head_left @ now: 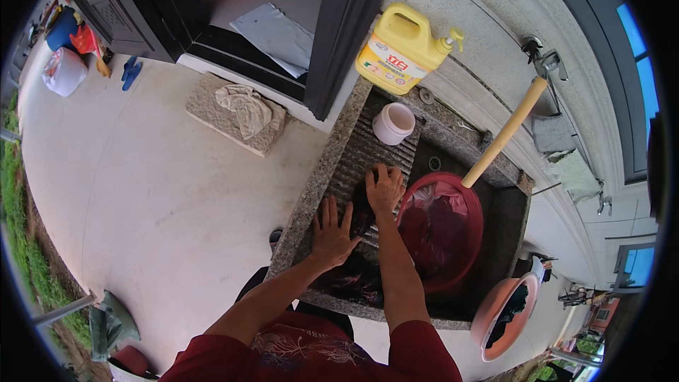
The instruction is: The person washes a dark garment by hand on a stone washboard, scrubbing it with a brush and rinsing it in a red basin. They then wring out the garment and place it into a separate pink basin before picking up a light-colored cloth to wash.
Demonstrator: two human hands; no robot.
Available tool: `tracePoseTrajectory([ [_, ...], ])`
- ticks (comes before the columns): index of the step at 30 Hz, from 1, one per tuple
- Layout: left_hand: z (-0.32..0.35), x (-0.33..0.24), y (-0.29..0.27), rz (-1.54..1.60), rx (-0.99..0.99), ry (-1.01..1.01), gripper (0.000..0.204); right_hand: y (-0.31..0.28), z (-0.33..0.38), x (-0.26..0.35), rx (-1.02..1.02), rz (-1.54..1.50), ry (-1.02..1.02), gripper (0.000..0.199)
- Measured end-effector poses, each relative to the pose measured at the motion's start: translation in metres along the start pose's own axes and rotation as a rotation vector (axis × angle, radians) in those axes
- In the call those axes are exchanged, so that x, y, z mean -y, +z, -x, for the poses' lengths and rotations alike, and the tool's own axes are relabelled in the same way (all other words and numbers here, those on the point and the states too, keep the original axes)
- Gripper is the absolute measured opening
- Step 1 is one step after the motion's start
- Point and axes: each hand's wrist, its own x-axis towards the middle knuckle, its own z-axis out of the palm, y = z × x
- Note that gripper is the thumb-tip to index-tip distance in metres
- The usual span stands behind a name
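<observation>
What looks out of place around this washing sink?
A pale grey cloth lies askew, partly over the dark doorsill, and a beige rag sits bunched on the stone step; both seem dropped rather than neatly laid.

Dark red shirt (283, 368), short loose sleeves (424, 354); pale branching print (303, 344) across front (bit of light lettering too, near its top). Black trousers (256, 283), dark shoe (275, 238). Forearms (403, 276), hands (334, 240) bare.

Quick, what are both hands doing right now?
Left hand: open, fingers spread, at the dark cloth's edge.
Right hand: fingers bent over the cloth; grip can't be told.
</observation>
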Motion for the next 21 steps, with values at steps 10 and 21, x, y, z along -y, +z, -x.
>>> tracePoseTrajectory([
  [10, 0.003, -0.003, -0.007, -0.081, 0.026, -0.014, 0.085, -0.011, 0.045, -0.003, 0.162, -0.199, -0.307, 0.012],
  [21, 0.006, -0.004, -0.014, 0.027, 0.035, -0.128, 0.086, -0.040, 0.053, 0.013, 0.446, -0.556, -0.326, 0.017],
])
